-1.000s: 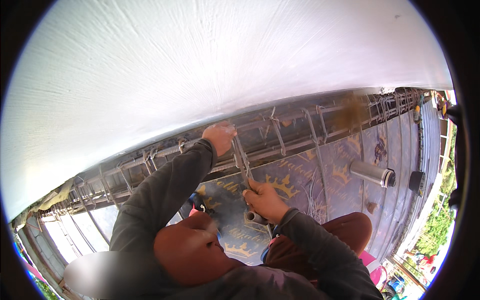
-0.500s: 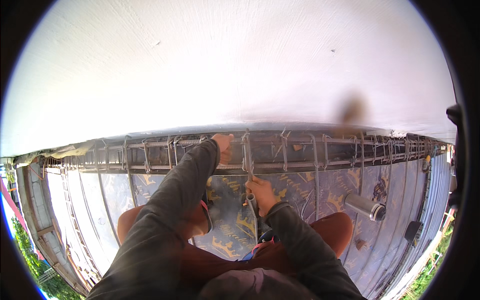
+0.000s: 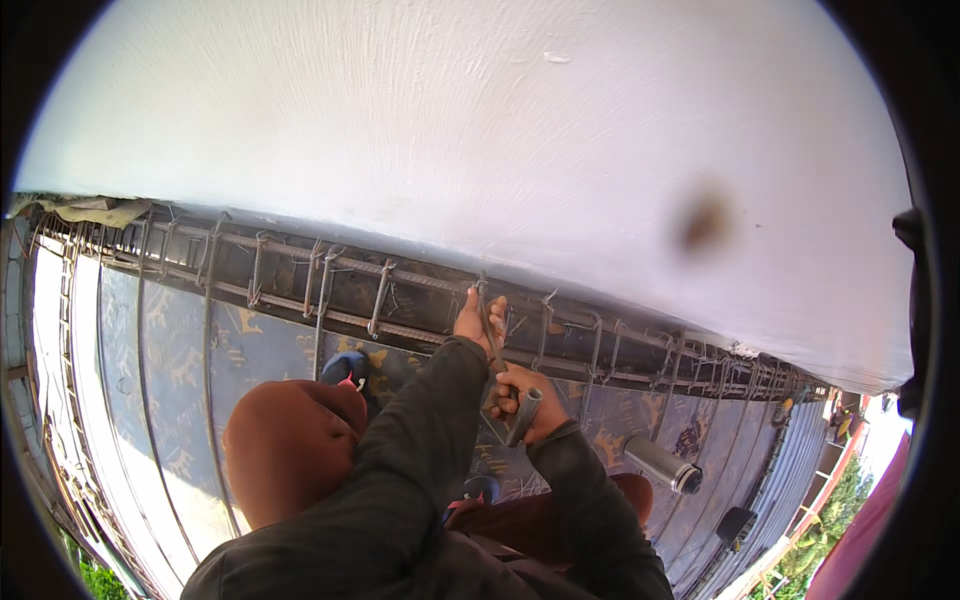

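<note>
My right hand (image 3: 532, 402) is closed round a grey metal pipe (image 3: 525, 418), whose hollow end tilts up toward me. Just above and to its left, my left hand (image 3: 480, 322) has its fingers wrapped round a steel bar (image 3: 491, 345) standing at the reinforcing bar cage (image 3: 400, 328). The bar runs down toward my right hand; whether it joins the pipe is hidden by my fingers. Several bent stirrups, such as one stirrup (image 3: 381, 298), loop round the cage's long ribbed bars.
A white wall (image 3: 450, 130) rises along the cage's far side. Dark patterned formwork panels (image 3: 270, 335) lie under me, crossed by thin steel bars (image 3: 206, 340). A steel flask (image 3: 660, 464) and a black box-like object (image 3: 736, 524) lie to the right, near corrugated metal sheet (image 3: 775, 490).
My left hand has moved right from the cage onto the steel bar. The pipe in my right hand has tilted, its end now to the right. My view has turned, so the cage runs slanted.
</note>
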A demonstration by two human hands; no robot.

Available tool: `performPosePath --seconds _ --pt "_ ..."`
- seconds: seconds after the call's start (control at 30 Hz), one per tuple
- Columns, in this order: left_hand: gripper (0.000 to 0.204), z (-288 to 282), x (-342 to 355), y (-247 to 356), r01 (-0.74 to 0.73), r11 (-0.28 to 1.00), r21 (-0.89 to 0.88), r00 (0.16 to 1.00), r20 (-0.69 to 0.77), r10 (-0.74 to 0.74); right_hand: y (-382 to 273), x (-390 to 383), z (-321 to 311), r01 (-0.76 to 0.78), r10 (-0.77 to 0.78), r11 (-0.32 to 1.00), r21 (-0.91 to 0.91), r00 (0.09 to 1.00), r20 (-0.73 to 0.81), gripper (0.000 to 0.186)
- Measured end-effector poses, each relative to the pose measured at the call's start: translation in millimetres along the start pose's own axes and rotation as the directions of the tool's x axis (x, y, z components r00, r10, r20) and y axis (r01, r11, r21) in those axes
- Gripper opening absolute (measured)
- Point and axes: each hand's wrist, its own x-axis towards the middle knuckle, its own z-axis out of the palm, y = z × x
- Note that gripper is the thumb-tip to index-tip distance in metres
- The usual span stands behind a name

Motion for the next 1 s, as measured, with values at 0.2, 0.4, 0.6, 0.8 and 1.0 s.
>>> performPosePath --seconds 0.2,0.4,0.6,0.8,1.0 --pt "0.033 4.5 9.6 -14.6 -0.142 0.990 -0.007 0.961 -0.240 0.136 -17.2 -26.1 -25.5 0.137 -0.137 0.991 -0.005 0.989 -0.056 0.045" --pt "0.029 27.9 9.0 -23.2 -0.212 0.974 -0.080 0.952 -0.241 0.188 -22.6 -63.4 -12.5 0.291 -0.589 0.461 -0.838 0.807 -0.043 0.031" --pt "0.023 33.5 12.6 -18.2 -0.288 0.943 -0.168 0.927 -0.296 0.230 -13.3 -56.9 15.4 0.318 -0.401 0.912 -0.257 0.820 -0.408 0.015" --pt "0.022 27.6 15.8 -29.5 -0.349 0.840 -0.416 0.931 -0.256 0.260 -10.5 -55.2 8.7 0.341 -0.306 0.940 -0.016 0.822 -0.480 0.018" --pt "0.023 38.8 17.3 -37.2 -0.360 0.845 -0.396 0.917 -0.319 0.241 -40.1 -54.5 -8.8 -0.029 -0.931 -0.163 -0.986 0.337 0.144 0.044"
